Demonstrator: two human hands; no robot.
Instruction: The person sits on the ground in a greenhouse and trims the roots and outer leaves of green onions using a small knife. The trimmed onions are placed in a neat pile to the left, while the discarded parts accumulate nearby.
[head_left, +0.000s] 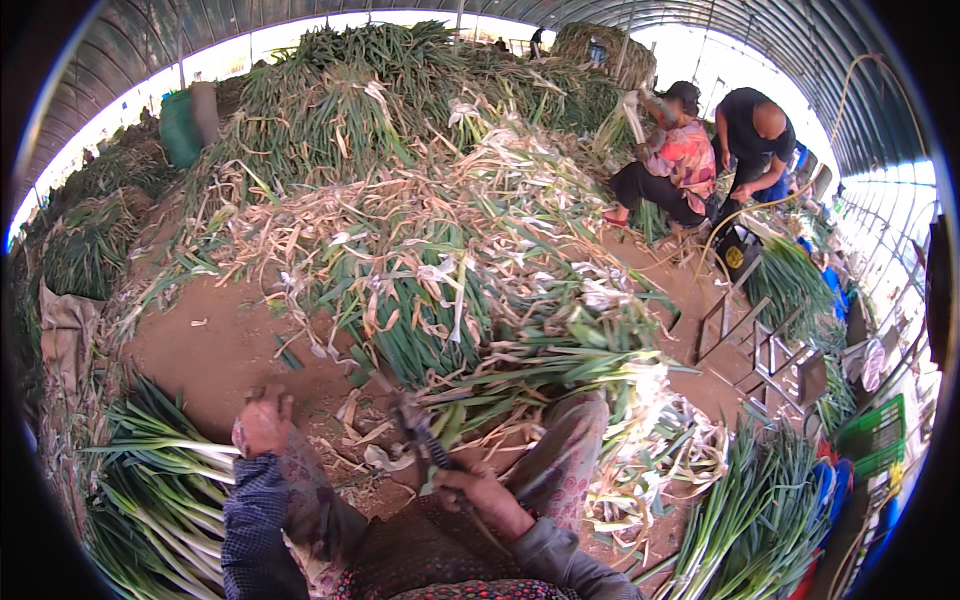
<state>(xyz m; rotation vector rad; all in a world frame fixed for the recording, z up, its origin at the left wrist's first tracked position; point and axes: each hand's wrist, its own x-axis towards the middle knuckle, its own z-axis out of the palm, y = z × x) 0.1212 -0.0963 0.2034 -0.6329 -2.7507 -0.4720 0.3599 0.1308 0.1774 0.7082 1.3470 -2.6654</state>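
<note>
My left hand is raised over my left knee, fingers apart, with nothing seen between them. Its wrist is beside the white ends of cleaned long green onions piled at the left. My right hand is closed around a dark, slender tool with a ribbed part, probably an air nozzle on a hose; its upper end is blurred. Untrimmed long green onions lie across just beyond my right knee, their pale ends among peeled leaves and roots to the right.
A big heap of onions and dry leaves rises ahead. More onions lie at the right, near a metal frame and a green crate. Two people work beyond, by a yellow hose.
</note>
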